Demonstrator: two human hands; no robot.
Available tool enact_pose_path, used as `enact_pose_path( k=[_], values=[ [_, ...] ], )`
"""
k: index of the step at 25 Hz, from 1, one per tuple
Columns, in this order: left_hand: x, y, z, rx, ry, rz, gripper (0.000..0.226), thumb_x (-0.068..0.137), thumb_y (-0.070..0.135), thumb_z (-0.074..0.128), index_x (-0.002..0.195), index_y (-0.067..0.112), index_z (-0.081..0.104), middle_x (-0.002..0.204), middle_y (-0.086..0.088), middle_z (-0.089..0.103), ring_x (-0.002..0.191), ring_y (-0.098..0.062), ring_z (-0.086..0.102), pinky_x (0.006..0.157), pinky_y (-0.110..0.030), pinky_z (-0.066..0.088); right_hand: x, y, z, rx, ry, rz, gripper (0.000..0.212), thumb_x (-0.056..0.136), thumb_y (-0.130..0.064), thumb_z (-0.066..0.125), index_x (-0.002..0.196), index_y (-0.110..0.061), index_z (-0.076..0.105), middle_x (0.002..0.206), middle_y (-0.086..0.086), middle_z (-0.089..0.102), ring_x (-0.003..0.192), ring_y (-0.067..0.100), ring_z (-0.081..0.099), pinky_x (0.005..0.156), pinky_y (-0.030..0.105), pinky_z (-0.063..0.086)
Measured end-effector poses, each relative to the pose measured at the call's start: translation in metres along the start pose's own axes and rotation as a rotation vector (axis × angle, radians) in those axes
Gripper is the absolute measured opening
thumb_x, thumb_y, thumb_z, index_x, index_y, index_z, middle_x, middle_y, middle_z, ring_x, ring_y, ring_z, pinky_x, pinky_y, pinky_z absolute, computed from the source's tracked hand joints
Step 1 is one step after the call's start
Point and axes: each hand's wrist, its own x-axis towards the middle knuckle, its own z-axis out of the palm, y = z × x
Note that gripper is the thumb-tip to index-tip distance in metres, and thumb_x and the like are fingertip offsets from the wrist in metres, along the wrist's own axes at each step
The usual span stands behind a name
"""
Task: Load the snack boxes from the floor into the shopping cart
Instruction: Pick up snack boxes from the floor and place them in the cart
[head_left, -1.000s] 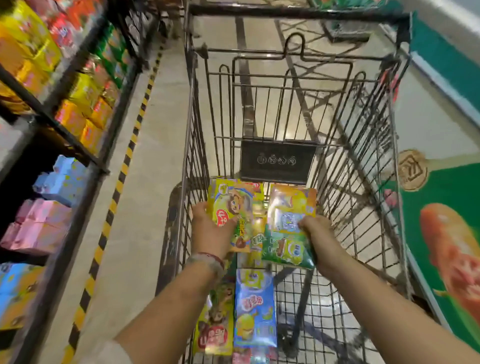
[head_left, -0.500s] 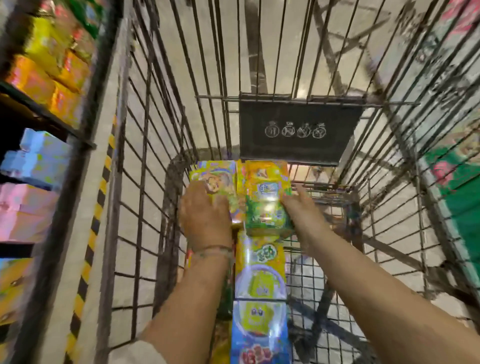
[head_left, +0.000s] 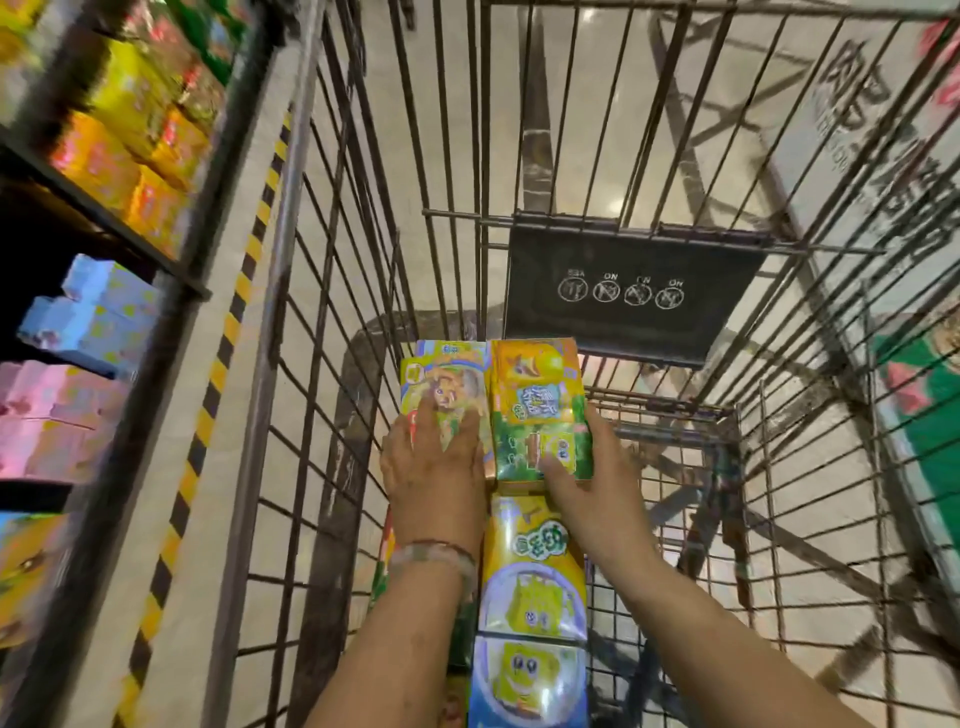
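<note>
Two snack boxes lie side by side at the far end of the wire shopping cart (head_left: 311, 364). My left hand (head_left: 436, 467) rests flat, fingers straight, on the yellow-green box with a lion picture (head_left: 447, 379). With my right hand (head_left: 587, 493) I hold the orange-and-green box (head_left: 535, 405), thumb on its top face and fingers along its right side. Nearer to me, a yellow snack box (head_left: 530, 566) and a blue-edged snack box (head_left: 530, 680) lie in a row on the cart floor. More boxes under my left forearm are mostly hidden.
A black warning plate (head_left: 623, 296) hangs on the cart's front wall. Store shelves (head_left: 104, 218) with orange, blue and pink boxes stand close on the left. A yellow-black striped line (head_left: 208, 395) runs along the floor beside them. The cart's right half shows bare wire floor.
Both hands have gone down and forward with the two boxes, from mid-height to the cart's floor at its far end. The view has leaned in closer.
</note>
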Motion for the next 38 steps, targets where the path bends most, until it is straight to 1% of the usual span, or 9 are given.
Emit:
enact_pose_path(
  k=[3, 6, 11, 14, 18, 23, 27, 33, 38],
  values=[
    [-0.002, 0.004, -0.007, 0.024, -0.03, -0.011, 0.037, 0.08, 0.042, 0.054, 0.11, 0.026, 0.067, 0.112, -0.013, 0.063, 0.092, -0.04, 0.057, 0.072, -0.045, 0.05, -0.01, 0.0, 0.001, 0.02, -0.006, -0.016, 0.072, 0.084, -0.039, 0.067, 0.144, -0.02, 0.032, 0.132, -0.012, 0.042, 0.123, 0.012, 0.044, 0.101, 0.03, 0.039],
    [-0.007, 0.005, -0.01, 0.035, -0.085, 0.086, 0.05, 0.081, 0.047, 0.036, 0.113, 0.023, 0.067, 0.119, -0.011, 0.064, 0.106, -0.045, 0.058, 0.085, -0.058, 0.047, -0.008, 0.002, 0.003, 0.022, 0.017, -0.043, 0.072, 0.085, -0.027, 0.068, 0.146, -0.021, 0.029, 0.126, -0.015, 0.038, 0.115, 0.003, 0.04, 0.093, 0.018, 0.033],
    [-0.013, -0.003, 0.002, 0.12, -0.023, 0.274, 0.047, 0.079, 0.042, 0.037, 0.113, 0.026, 0.066, 0.123, 0.0, 0.064, 0.117, -0.032, 0.057, 0.094, -0.062, 0.038, -0.011, 0.009, 0.006, 0.053, 0.036, -0.006, 0.078, 0.083, -0.036, 0.069, 0.148, -0.021, 0.027, 0.145, -0.001, 0.04, 0.131, 0.015, 0.04, 0.106, 0.037, 0.039],
    [-0.011, -0.003, 0.005, 0.044, 0.026, 0.193, 0.042, 0.079, 0.039, 0.042, 0.115, 0.031, 0.061, 0.127, -0.006, 0.059, 0.117, -0.034, 0.05, 0.101, -0.057, 0.03, -0.008, 0.007, 0.009, -0.004, 0.056, -0.023, 0.075, 0.085, -0.032, 0.067, 0.147, -0.018, 0.028, 0.148, 0.003, 0.037, 0.136, 0.019, 0.035, 0.11, 0.035, 0.033],
    [-0.003, 0.001, 0.001, -0.134, 0.003, 0.045, 0.048, 0.072, 0.028, 0.054, 0.119, 0.018, 0.061, 0.121, -0.014, 0.06, 0.112, -0.039, 0.055, 0.092, -0.055, 0.043, -0.001, 0.003, 0.011, -0.076, 0.042, -0.063, 0.072, 0.086, -0.037, 0.064, 0.146, -0.02, 0.028, 0.149, 0.002, 0.036, 0.135, 0.02, 0.033, 0.107, 0.032, 0.033],
    [-0.005, -0.002, 0.0, -0.26, -0.1, -0.08, 0.055, 0.097, 0.035, 0.036, 0.148, 0.025, 0.019, 0.158, 0.004, 0.008, 0.145, -0.018, -0.001, 0.116, -0.036, 0.001, 0.003, 0.004, 0.007, -0.107, 0.001, -0.085, 0.069, 0.087, -0.036, 0.064, 0.145, -0.021, 0.031, 0.147, 0.001, 0.039, 0.132, 0.021, 0.038, 0.106, 0.032, 0.035],
    [-0.002, 0.004, -0.02, -0.358, -0.212, -0.086, 0.06, 0.097, 0.034, 0.037, 0.149, 0.026, 0.007, 0.158, 0.004, -0.009, 0.144, -0.015, -0.014, 0.117, -0.036, -0.003, 0.011, 0.004, -0.005, -0.14, -0.112, -0.093, 0.071, 0.088, -0.037, 0.062, 0.147, -0.023, 0.025, 0.146, -0.002, 0.04, 0.13, 0.021, 0.042, 0.103, 0.034, 0.039],
    [-0.011, 0.01, -0.087, -0.337, -0.268, 0.215, 0.066, 0.093, 0.038, 0.041, 0.149, 0.028, 0.007, 0.158, 0.004, -0.003, 0.145, -0.016, -0.004, 0.118, -0.034, 0.006, 0.001, -0.038, -0.051, -0.375, -0.189, -0.234, 0.058, 0.091, -0.039, 0.056, 0.142, -0.02, 0.037, 0.144, 0.0, 0.041, 0.133, 0.022, 0.038, 0.105, 0.03, 0.032],
    [-0.026, -0.003, -0.217, -0.309, -0.331, 0.454, 0.058, 0.096, 0.024, 0.047, 0.147, 0.024, 0.019, 0.155, 0.0, 0.018, 0.14, -0.009, 0.019, 0.105, -0.012, 0.014, -0.026, -0.132, -0.139, -0.49, -0.285, -0.242, 0.049, 0.095, -0.03, 0.053, 0.141, -0.017, 0.041, 0.143, 0.0, 0.047, 0.129, 0.017, 0.045, 0.102, 0.022, 0.032]
  ],
)
